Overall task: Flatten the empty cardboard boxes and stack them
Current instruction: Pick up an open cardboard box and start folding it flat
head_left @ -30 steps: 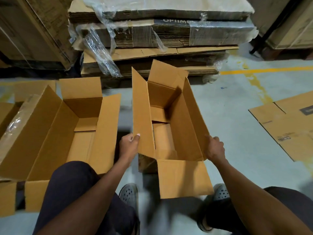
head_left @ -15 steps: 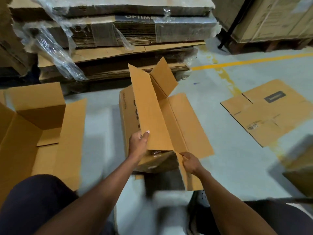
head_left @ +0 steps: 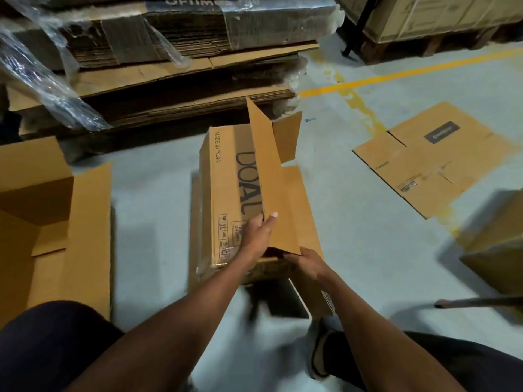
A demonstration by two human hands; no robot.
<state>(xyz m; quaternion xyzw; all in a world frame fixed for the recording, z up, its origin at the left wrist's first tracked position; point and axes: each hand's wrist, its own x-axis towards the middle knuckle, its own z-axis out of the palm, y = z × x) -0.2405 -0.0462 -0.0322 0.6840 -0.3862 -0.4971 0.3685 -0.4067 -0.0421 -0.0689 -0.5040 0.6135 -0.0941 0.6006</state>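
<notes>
A brown cardboard box printed with black letters lies tipped on its side on the grey floor in front of me, its flaps open toward the right. My left hand grips the near end of the long upright flap, thumb on its inner face. My right hand holds the box's near bottom corner, fingers curled under the flap edge. Another open box stands at the left. A flattened box lies on the floor at the right.
A pallet stack of flat cardboard wrapped in torn plastic film stands behind the box. A yellow floor line runs at the back right. Another carton sits at the right edge, with more cartons on a pallet beyond. My knees fill the bottom.
The box has gone from upright and open to tipped on its side, printed face up. My right hand moved from the right wall to the near bottom corner. The view swung right.
</notes>
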